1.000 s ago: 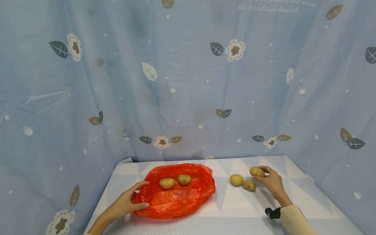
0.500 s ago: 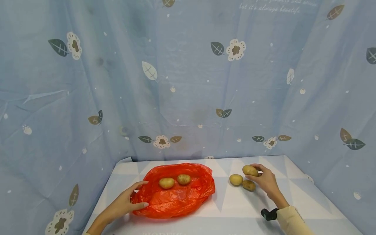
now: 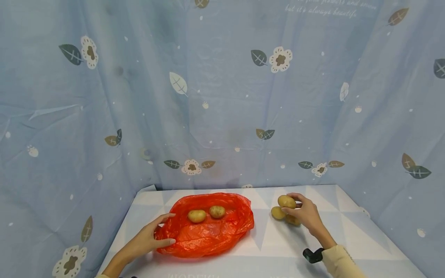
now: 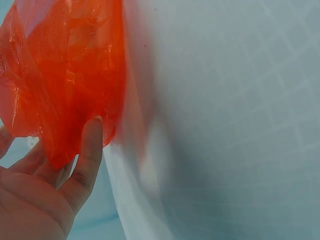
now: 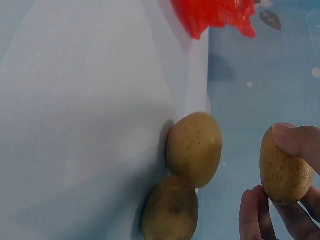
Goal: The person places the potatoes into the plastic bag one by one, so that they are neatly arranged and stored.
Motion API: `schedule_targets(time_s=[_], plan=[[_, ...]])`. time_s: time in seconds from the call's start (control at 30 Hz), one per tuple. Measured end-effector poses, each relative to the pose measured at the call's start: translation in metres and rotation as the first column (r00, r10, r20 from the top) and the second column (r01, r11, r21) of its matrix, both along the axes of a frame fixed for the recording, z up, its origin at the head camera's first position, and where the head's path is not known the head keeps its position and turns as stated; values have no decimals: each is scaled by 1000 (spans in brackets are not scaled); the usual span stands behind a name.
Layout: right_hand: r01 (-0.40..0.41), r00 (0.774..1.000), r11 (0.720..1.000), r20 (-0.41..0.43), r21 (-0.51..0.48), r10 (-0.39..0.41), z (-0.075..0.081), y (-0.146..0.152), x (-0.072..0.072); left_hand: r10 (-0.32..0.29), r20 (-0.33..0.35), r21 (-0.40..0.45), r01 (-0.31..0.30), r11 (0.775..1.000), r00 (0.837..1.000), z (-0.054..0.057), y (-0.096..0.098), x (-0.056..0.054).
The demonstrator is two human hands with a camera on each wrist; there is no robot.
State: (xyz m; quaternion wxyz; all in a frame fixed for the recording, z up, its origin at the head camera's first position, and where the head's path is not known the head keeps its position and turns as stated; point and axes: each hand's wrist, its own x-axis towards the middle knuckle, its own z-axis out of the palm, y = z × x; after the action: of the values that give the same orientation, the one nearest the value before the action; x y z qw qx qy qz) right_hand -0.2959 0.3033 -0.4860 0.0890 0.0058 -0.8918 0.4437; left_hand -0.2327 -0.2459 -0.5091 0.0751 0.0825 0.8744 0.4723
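In the head view, an opened red plastic bag lies on the left of the table with two potatoes inside: one potato and another potato. My left hand holds the bag's left end, thumb on the near side and fingers on the far side. My right hand pinches a yellow-brown potato between thumb and fingers, raised off the table. Beneath it on the tabletop sit a lighter potato and a browner potato, which the right hand partly hides in the head view.
A white table with pale geometric patterns bears everything. Blue curtain printed with leaves and flowers encloses the back and sides. On the right wrist, a black device sticks out beside the cream sleeve.
My right hand has carried its potato leftward, from right of the two loose potatoes to above them. The left hand and the bag have stayed in place.
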Motion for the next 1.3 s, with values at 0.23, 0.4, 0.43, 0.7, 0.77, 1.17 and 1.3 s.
schedule_targets(time_s=[0.23, 0.4, 0.43, 0.7, 0.77, 1.17, 1.3], plan=[[-23, 1000, 1000, -13, -20, 23, 3, -15, 2, 5, 3, -4, -5, 1000, 1000, 1, 0, 3], [-42, 999, 999, -28, -20, 41, 6, -26, 4, 16, 1, -7, -16, 1000, 1000, 1, 0, 4], [-42, 999, 999, -29, -18, 41, 6, -28, 4, 17, 1, -5, -17, 1000, 1000, 0, 0, 4], [-75, 997, 996, -27, -45, 73, 6, -42, 6, 6, 5, 7, -6, 1000, 1000, 1, 0, 4], [-87, 996, 995, -33, -58, 85, 6, -46, 7, -5, 0, 13, 5, 1000, 1000, 1, -1, 3], [-139, 989, 987, -57, -84, 135, 10, -72, 12, -32, -13, 30, 32, 999, 999, -1, -4, -2], [-160, 986, 983, -53, -85, 156, 9, -81, 13, -32, -11, 32, 32, 999, 999, 0, -3, 0]])
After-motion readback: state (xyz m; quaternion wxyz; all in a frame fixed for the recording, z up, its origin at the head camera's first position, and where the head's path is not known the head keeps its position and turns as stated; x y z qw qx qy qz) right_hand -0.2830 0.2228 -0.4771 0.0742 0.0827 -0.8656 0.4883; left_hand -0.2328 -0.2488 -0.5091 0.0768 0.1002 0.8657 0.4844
